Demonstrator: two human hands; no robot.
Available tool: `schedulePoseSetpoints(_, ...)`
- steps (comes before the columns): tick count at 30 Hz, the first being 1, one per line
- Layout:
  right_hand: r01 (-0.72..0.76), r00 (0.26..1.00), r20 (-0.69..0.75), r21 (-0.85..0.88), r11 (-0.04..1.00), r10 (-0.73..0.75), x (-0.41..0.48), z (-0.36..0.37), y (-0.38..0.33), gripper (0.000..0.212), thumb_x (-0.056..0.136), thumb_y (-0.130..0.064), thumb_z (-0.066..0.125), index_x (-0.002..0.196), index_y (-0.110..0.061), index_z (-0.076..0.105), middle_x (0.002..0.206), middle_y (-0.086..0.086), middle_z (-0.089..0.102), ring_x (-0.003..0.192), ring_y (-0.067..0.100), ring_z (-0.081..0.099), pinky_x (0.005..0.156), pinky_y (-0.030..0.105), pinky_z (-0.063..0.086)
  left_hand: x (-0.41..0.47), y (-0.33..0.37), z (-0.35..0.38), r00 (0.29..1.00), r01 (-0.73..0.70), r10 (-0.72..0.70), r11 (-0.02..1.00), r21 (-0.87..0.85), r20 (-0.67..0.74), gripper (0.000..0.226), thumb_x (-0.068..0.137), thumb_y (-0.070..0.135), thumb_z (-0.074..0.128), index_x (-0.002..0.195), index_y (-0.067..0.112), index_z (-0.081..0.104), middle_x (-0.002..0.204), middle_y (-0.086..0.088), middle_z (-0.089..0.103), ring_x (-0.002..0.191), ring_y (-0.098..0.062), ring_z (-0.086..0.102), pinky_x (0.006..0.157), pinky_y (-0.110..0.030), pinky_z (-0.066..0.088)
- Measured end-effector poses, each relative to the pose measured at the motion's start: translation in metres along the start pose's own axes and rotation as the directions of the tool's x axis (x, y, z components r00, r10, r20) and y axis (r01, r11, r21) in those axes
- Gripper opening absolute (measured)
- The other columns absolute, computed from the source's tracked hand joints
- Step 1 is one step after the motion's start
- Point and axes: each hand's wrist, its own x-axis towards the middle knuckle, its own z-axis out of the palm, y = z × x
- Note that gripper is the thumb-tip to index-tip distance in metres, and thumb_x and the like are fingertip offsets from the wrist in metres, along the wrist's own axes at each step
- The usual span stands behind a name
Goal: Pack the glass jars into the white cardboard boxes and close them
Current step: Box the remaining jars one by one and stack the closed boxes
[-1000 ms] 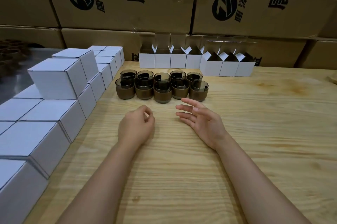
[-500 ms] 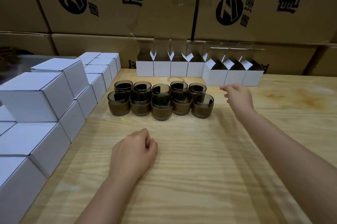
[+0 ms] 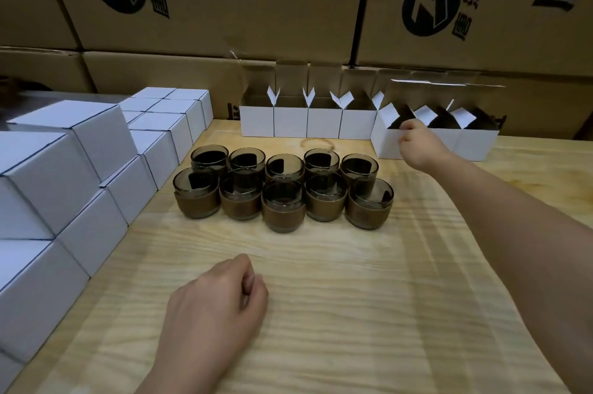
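**Right Hand on Open Box, Jars on the Bench**

Your right hand [image 3: 417,149] was extended to the back right of the bench [image 3: 353,313]. Its fingers were curled over the front rim of an open white cardboard box [image 3: 386,147], with the thumb side against the front wall, so the hand gripped that wall. The box stood upright with its flaps raised. Two further open boxes [image 3: 475,145] stood to its right, all three touching side by side.

Your left hand [image 3: 218,307] rested on the bench close to you. Its fingers were curled into a loose fist with the thumb against the index finger, and it held nothing.

The glass jars [image 3: 282,204] stood upright in the middle of the bench, between your left hand and the open boxes. There were ten, arranged in two rows of five and packed closely together. Each had smoked glass and a brown band around its lower half. All ten stood on the bench surface, outside the boxes.

A row of four open boxes [image 3: 290,125] stood behind the jars, just to the left of the gripped box. Their flaps were up, and they backed onto the stacked brown cartons [image 3: 224,24] printed with black logos.

Closed white boxes [image 3: 96,140] were stacked in stepped tiers along the left edge of the bench. The nearest tier stood just beside the left end of the jar rows.
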Motion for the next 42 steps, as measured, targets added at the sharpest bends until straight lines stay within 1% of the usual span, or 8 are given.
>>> schedulePoseSetpoints(8,0.067,0.974,-0.221,0.089,0.994,-0.046,-0.041,-0.018,-0.012,0.026,0.098,-0.013,0.039,0.115,-0.002,0.056,0.108,0.003,0.051,0.09,0.018,0.047,0.076,0.031,0.038,0.003,0.001,0.0,1.0,0.017,-0.018,0.999,0.034,0.01,0.025,0.086,0.041,0.051,0.069,0.023,0.045,0.058,0.005,0.05,0.057,-0.007,0.05,0.048,-0.022,0.03)
schedulePoseSetpoints(16,0.23,0.823,-0.546,0.071,0.971,-0.155,-0.171,-0.076,-0.079,0.027,0.09,-0.004,0.044,0.092,0.0,0.071,0.114,0.003,0.055,0.092,0.009,0.041,0.081,0.026,0.04,0.006,0.001,-0.001,0.999,-0.011,0.011,1.0,-0.008,0.038,0.033,0.088,0.057,0.038,0.076,0.028,0.048,0.064,0.012,0.053,0.064,-0.003,0.048,0.052,-0.024,0.027)
schedulePoseSetpoints(23,0.237,0.915,-0.334,-0.008,0.971,-0.226,-0.29,-0.024,-0.13,0.023,0.087,-0.011,0.045,0.091,-0.004,0.066,0.106,0.003,0.057,0.092,0.024,0.054,0.069,0.029,0.037,0.001,-0.003,-0.006,0.974,-0.181,0.222,0.869,-0.461,0.035,0.065,0.077,0.078,0.026,0.135,0.048,0.031,0.111,0.022,0.052,0.083,0.003,0.055,0.076,-0.035,0.047)
schedulePoseSetpoints(29,0.285,0.933,-0.221,-0.03,0.958,-0.285,-0.325,0.019,-0.142,0.021,0.088,-0.014,0.042,0.095,-0.005,0.06,0.103,0.003,0.052,0.096,0.021,0.049,0.07,0.027,0.036,0.0,-0.001,-0.013,0.959,-0.192,0.281,0.734,-0.651,0.034,0.069,0.068,0.091,0.029,0.131,0.068,0.012,0.122,0.013,0.054,0.104,0.007,0.054,0.089,-0.028,0.044)
schedulePoseSetpoints(32,0.4,0.868,-0.3,-0.052,0.915,-0.396,-0.335,0.031,-0.145,0.023,0.082,-0.016,0.043,0.078,-0.004,0.062,0.083,0.007,0.056,0.078,0.025,0.053,0.061,0.032,0.041,0.002,0.0,-0.011,0.957,-0.14,0.275,0.726,-0.673,0.097,0.068,0.068,0.085,0.04,0.131,0.065,0.025,0.117,0.012,0.059,0.104,-0.004,0.06,0.092,-0.038,0.049)
schedulePoseSetpoints(35,0.564,0.707,-0.474,-0.07,0.823,-0.524,-0.335,0.038,-0.135,0.023,0.076,-0.013,0.046,0.07,-0.003,0.065,0.074,0.008,0.063,0.064,0.027,0.053,0.056,0.038,0.043,0.003,-0.003,-0.008,0.96,-0.1,0.252,0.72,-0.687,0.124,0.074,0.07,0.074,0.046,0.138,0.047,0.036,0.114,0.011,0.062,0.1,-0.007,0.063,0.087,-0.035,0.05)
schedulePoseSetpoints(38,0.598,0.612,-0.558,-0.137,0.79,-0.56,-0.325,0.037,-0.121,0.02,0.078,-0.013,0.051,0.084,-0.008,0.07,0.091,0.002,0.069,0.078,0.026,0.057,0.07,0.038,0.041,0.003,-0.004,-0.007,0.961,-0.096,0.246,0.719,-0.688,0.123,0.074,0.07,0.073,0.047,0.138,0.045,0.038,0.112,0.01,0.063,0.098,-0.005,0.062,0.082,-0.028,0.047)
schedulePoseSetpoints(42,0.555,0.578,-0.645,-0.138,0.82,-0.499,-0.313,0.035,-0.109,0.02,0.083,-0.013,0.052,0.091,-0.009,0.07,0.097,0.001,0.069,0.093,0.027,0.059,0.083,0.036,0.039,0.003,-0.004,-0.007,0.962,-0.08,0.236,0.724,-0.686,0.137,0.074,0.07,0.073,0.048,0.138,0.045,0.038,0.111,0.008,0.063,0.097,-0.006,0.064,0.087,-0.038,0.052)
